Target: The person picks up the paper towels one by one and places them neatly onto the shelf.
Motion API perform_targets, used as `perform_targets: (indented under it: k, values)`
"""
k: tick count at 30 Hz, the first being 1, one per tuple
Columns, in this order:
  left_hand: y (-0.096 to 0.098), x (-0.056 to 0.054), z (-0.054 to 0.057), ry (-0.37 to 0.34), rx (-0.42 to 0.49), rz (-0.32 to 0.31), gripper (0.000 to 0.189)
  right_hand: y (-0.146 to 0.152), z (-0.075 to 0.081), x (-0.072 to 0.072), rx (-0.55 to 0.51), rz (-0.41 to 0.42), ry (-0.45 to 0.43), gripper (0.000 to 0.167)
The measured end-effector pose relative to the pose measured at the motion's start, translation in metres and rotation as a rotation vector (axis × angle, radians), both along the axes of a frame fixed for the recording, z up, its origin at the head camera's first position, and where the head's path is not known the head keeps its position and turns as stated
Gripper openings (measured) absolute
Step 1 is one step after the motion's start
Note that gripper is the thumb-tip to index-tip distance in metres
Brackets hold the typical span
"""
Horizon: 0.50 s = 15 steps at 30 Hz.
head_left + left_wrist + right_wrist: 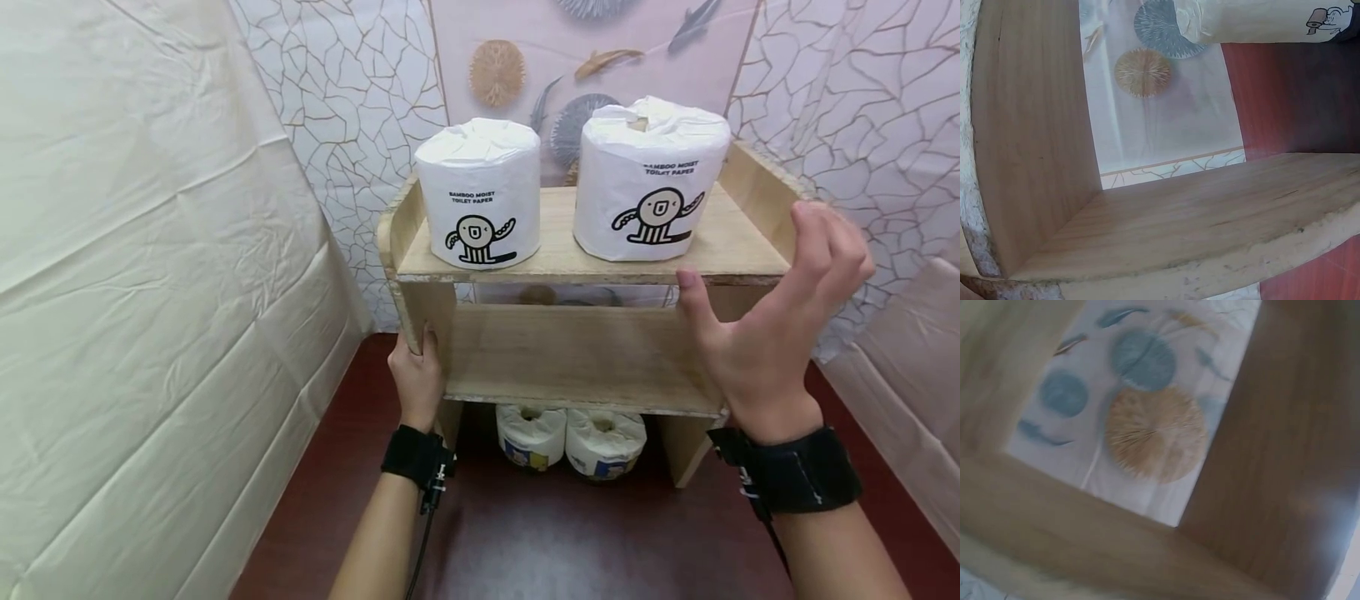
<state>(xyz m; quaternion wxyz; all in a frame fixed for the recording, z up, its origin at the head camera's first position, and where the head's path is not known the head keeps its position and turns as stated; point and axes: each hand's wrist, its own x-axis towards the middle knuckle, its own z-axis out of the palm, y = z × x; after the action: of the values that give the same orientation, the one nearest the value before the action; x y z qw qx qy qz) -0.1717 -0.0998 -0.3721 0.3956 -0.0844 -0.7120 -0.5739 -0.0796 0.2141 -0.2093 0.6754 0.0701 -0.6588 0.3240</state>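
Note:
A small wooden shelf with two boards stands in front of me. My left hand grips the edge of its left side panel, thumb on the inner face. Beside the right side panel, my right hand is raised, its thumb spread wide from the bent fingers and nothing between them. On the top board stand two wrapped toilet paper rolls, a left one and a right one. The left wrist view looks along the side panel; the right wrist view shows blurred shelf wood.
Under the lower board, two more toilet paper rolls, one at left and one at right, sit on the dark red floor. A pale padded wall runs along the left. Patterned wall covering hangs behind the shelf.

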Motion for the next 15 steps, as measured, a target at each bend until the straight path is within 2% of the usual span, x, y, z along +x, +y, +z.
perform_targets:
  k: [8,15]
  values:
    - [0.0,-0.001,0.001,0.035,0.005,0.012,0.029,0.015,-0.024,-0.01,-0.027,0.005,0.039,0.087]
    - [0.001,-0.002,0.0,0.053,-0.018,0.027,0.026,0.025,-0.044,-0.015,-0.083,-0.001,0.065,0.091]
